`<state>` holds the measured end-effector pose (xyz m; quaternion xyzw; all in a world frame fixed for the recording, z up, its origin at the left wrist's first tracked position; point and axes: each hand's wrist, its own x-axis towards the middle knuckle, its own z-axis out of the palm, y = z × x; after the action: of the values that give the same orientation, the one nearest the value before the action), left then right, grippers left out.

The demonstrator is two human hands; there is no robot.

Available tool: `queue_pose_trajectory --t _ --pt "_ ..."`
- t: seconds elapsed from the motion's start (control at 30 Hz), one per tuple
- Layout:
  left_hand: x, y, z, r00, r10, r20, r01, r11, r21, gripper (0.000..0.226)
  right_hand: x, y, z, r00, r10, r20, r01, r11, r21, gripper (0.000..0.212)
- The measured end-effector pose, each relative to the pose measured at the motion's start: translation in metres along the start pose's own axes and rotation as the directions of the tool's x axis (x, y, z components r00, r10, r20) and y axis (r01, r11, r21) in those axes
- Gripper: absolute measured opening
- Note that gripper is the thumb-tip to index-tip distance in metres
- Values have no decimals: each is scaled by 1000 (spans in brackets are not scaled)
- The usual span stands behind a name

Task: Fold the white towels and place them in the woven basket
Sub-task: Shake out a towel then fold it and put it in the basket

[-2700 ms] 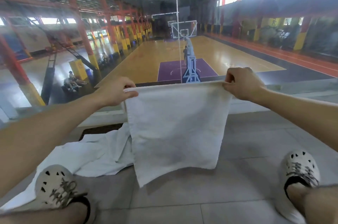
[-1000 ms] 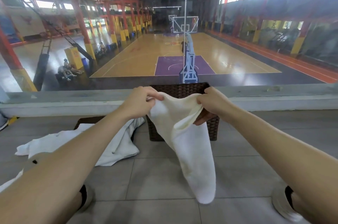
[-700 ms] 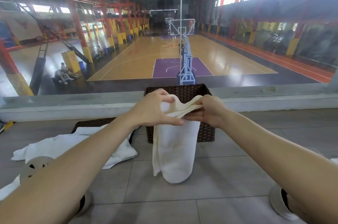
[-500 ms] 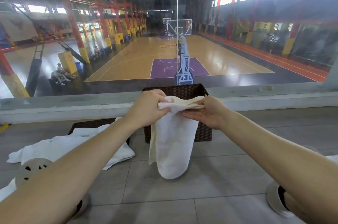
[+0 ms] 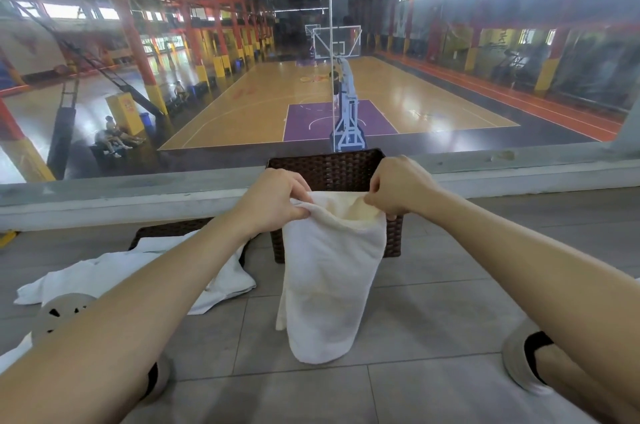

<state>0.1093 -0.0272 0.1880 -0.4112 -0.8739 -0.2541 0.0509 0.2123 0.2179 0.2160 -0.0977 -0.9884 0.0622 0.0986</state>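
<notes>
A white towel (image 5: 327,281), folded in half, hangs in front of me above the tiled floor. My left hand (image 5: 275,201) grips its upper left edge and my right hand (image 5: 398,186) pinches its upper right edge, with the top fold gaping open between them. Right behind the towel stands the dark woven basket (image 5: 329,169) against the low ledge; the towel covers most of its front. More white towels (image 5: 145,271) lie crumpled on the floor to the left.
A second dark woven tray (image 5: 162,233) lies under the towel pile. A grey concrete ledge (image 5: 121,196) with glass above runs across ahead. My shoes (image 5: 519,357) rest on the grey tiles at both lower sides.
The towel went from spread wide to folded in half as my hands came together. In the last half second my hands moved slightly apart, opening the top fold.
</notes>
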Motion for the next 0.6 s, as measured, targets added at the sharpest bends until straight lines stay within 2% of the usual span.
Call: queue_pose_trajectory --t 0.07,0.2,0.23,0.27,0.3,0.33,0.37,0.4,0.43,0.5,0.53,0.6 --pt "0 0 0 999 -33 14 33 999 -12 9 1 0 -2 999 -4 52 5 1000 -28 26" --pt "1 6 1 994 -95 -47 88 986 -139 12 3 6 -10 997 -64 -50 59 993 -105 15" --pt "2 9 1 994 -98 -56 89 985 -150 14 1 6 -14 992 -120 -47 116 991 -72 21" --pt "2 14 -1 993 -93 -68 82 984 -156 14 -3 4 -19 985 -175 3 175 985 13 47" --pt "2 18 -2 993 -83 -81 68 984 -165 16 -7 -1 -24 970 -232 70 222 966 131 88" --pt "2 22 -4 994 -73 -87 56 982 -183 18 -11 -8 -27 955 -267 130 247 957 153 125" --pt "2 26 -5 994 -68 -89 48 976 -210 21 -12 -16 -24 945 -297 135 288 954 83 143" --pt "1 29 -7 994 -64 -89 41 970 -240 26 -10 -22 -15 939 -323 117 326 945 -7 141" --pt "0 31 -9 995 -53 -88 28 964 -265 32 -6 -26 -5 934 -349 72 353 934 -59 117" --pt "-1 30 -11 991 -44 -123 2 947 -321 42 0 -33 7 926 -377 -34 376 926 -12 37" --pt "-3 26 -10 987 -67 -146 7 926 -376 48 1 -35 8 920 -381 -88 385 922 41 24" --pt "-9 8 -4 981 -163 -109 89 865 -494 66 1 -37 5 902 -402 -159 416 907 69 26"
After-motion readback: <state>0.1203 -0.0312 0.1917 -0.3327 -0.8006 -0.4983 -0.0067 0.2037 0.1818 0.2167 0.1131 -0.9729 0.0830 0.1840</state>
